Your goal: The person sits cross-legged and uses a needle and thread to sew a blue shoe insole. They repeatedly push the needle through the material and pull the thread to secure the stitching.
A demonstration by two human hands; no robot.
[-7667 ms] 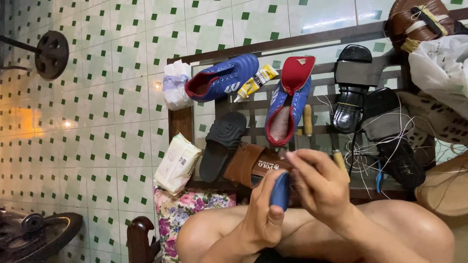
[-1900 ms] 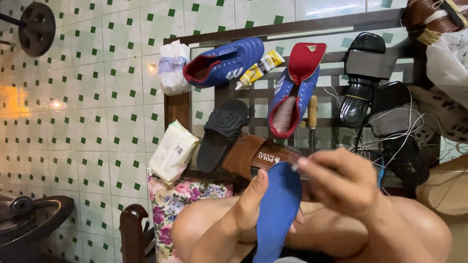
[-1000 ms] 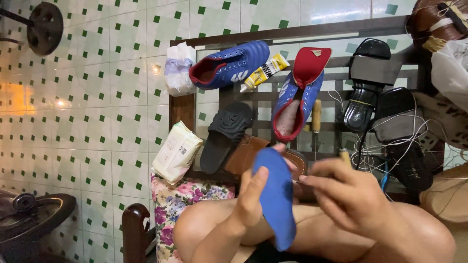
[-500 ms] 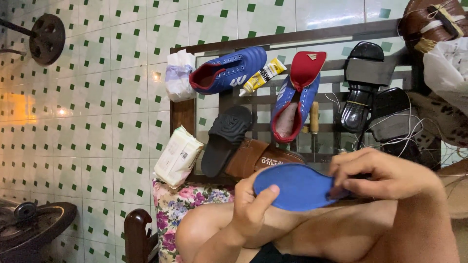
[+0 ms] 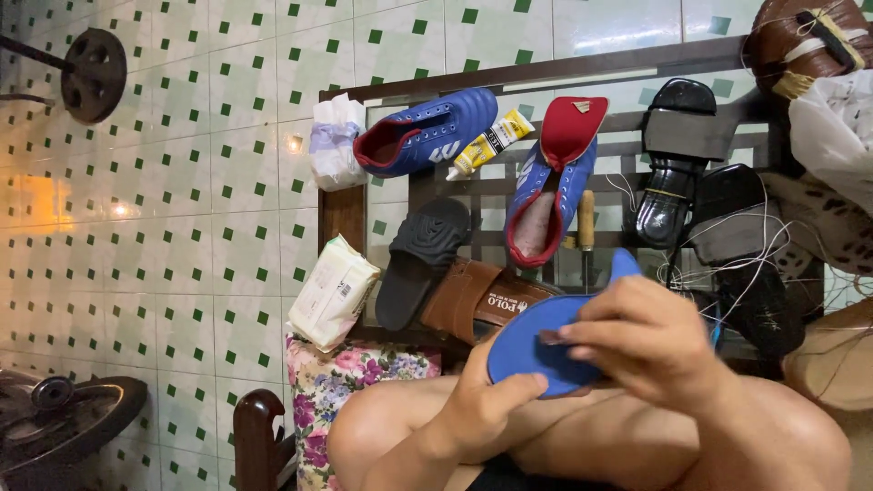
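Since half a second ago the blue insole (image 5: 536, 341) has tilted a little, its far tip now rising behind the right hand (image 5: 650, 341), which grips it from above, fingers curled over its edge. Below, the left hand (image 5: 491, 400) pinches the insole's near end, thumb pressed on top; what looks like a small dark patch sits under the right fingertips. Behind, a blue shoe (image 5: 423, 136) lies along the wooden rack's (image 5: 546, 71) top edge, beside a yellow glue tube (image 5: 491, 144).

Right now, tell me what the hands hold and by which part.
A blue insole. The left hand grips its rounded lower end, thumb on top; the right hand covers its middle and far part, fingers pressing the surface.
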